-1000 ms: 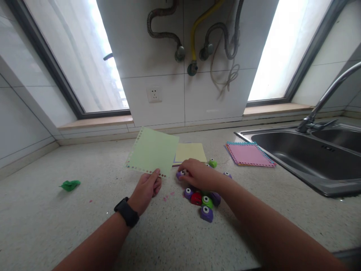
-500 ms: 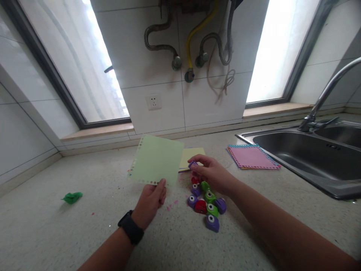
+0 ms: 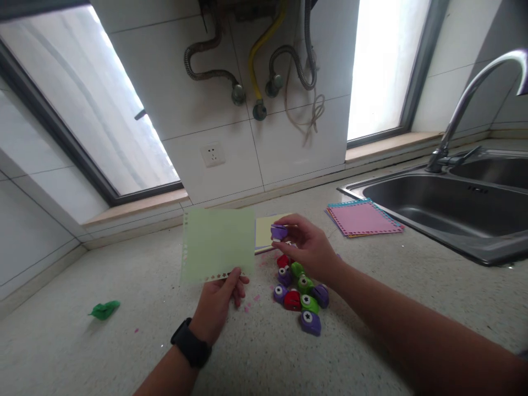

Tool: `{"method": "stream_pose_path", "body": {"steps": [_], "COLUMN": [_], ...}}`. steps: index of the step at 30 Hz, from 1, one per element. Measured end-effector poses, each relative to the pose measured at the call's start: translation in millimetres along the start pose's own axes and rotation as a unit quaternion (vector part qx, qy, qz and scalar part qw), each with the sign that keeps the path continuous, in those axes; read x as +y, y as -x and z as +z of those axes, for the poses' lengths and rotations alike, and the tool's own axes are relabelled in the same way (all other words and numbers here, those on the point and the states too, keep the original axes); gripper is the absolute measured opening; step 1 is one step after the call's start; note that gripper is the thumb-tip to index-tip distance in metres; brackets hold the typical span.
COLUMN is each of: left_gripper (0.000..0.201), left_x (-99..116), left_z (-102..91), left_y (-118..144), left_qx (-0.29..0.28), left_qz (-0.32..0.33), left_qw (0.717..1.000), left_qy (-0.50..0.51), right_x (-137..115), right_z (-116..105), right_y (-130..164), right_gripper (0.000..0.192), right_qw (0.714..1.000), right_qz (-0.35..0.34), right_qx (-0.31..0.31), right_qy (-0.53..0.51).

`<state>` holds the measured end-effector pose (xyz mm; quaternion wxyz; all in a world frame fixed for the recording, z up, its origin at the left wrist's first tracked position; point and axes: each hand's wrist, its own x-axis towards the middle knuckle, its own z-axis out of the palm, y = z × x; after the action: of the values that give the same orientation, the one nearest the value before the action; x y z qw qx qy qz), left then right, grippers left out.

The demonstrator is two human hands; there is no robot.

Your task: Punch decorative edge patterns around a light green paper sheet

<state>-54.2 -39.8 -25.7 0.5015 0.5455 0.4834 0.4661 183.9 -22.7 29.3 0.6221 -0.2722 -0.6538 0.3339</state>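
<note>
Green paper (image 3: 218, 242), holed along two edges, others seemingly uncut, was pinched in the left hand (image 3: 220, 300), a punch (image 3: 279, 231) in the right hand (image 3: 310, 245).

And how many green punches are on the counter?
3 in view: the front green punch, right of a red punch; the middle green punch, behind it; and the back green punch, farthest away. The right hand may hide more.

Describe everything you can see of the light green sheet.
The light green sheet is thin, roughly square, apparently paper. Small cutouts line its left and bottom edges; some at the bottom look star-shaped. The left hand holds it up above the counter, broad face towards the camera, thumb over the bottom edge near the right corner.
</note>
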Motion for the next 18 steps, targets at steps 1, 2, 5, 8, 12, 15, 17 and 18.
{"method": "stream_pose_path", "body": {"steps": [1, 2, 5, 8, 12, 15, 17, 18], "left_gripper": [0.049, 0.05, 0.05, 0.052, 0.051, 0.051, 0.051, 0.051], "left_x": [0, 0, 3, 6, 7, 8, 8, 8], "left_z": [-0.1, -0.1, 0.8, 2.0, 2.5, 2.4, 2.2, 2.1], "left_y": [0, 1, 2, 3, 4, 5, 6, 6], "left_qx": [-0.001, -0.001, 0.003, 0.003, 0.005, 0.0, 0.0, 0.0], "left_qz": [0.001, 0.001, 0.0, 0.008, 0.01, 0.009, 0.009, 0.009], "left_qw": [1.0, 1.0, 0.999, 0.998, 0.997, 0.997, 0.996, 0.996], "left_qy": [-0.009, -0.018, -0.044, -0.064, -0.072, -0.081, -0.087, -0.089], "right_x": [0, -1, -2, -2, 1, 2, 2, 2], "right_z": [1, 1, 4, 7, 11, 13, 14, 14], "right_y": [1, 2, 4, 6, 8, 9, 9, 10], "right_gripper": [0.036, 0.035, 0.035, 0.037, 0.039, 0.038, 0.038, 0.038], "right_qw": [1.0, 1.0, 0.999, 0.999, 0.997, 0.995, 0.995, 0.995], "right_qz": [-0.012, -0.017, -0.012, 0.014, 0.061, 0.084, 0.088, 0.088], "right_qx": [-0.001, -0.004, -0.019, -0.033, -0.039, -0.045, -0.048, -0.05], "right_qy": [0.004, 0.008, 0.031, 0.026, 0.011, 0.008, 0.009, 0.01]}}
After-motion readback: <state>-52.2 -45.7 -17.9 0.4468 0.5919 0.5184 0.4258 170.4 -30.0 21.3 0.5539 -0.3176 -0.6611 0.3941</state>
